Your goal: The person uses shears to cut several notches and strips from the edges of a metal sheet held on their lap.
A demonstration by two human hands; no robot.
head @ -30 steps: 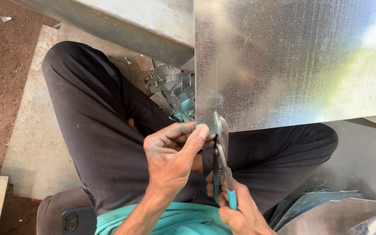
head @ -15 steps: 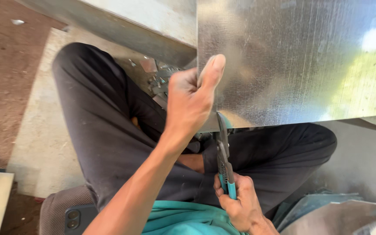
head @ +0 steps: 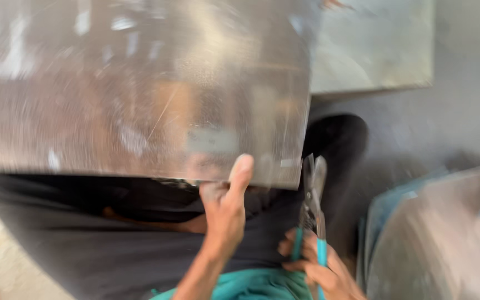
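Motion-blurred metal sheet (top and left edges cut off), fingers of left hand hidden behind.

Black trousers, teal shirt, bare forearms.

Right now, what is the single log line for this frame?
left hand: grips near edge of metal sheet, thumb on top | right hand: holds teal-handled snips, blades beside sheet corner | image blurred

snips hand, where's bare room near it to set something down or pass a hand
Free: the grey floor right of the snips, between the far sheet and the stacked sheets. Crowded: the lap, where the left hand grips the big sheet and the right hand holds the snips.
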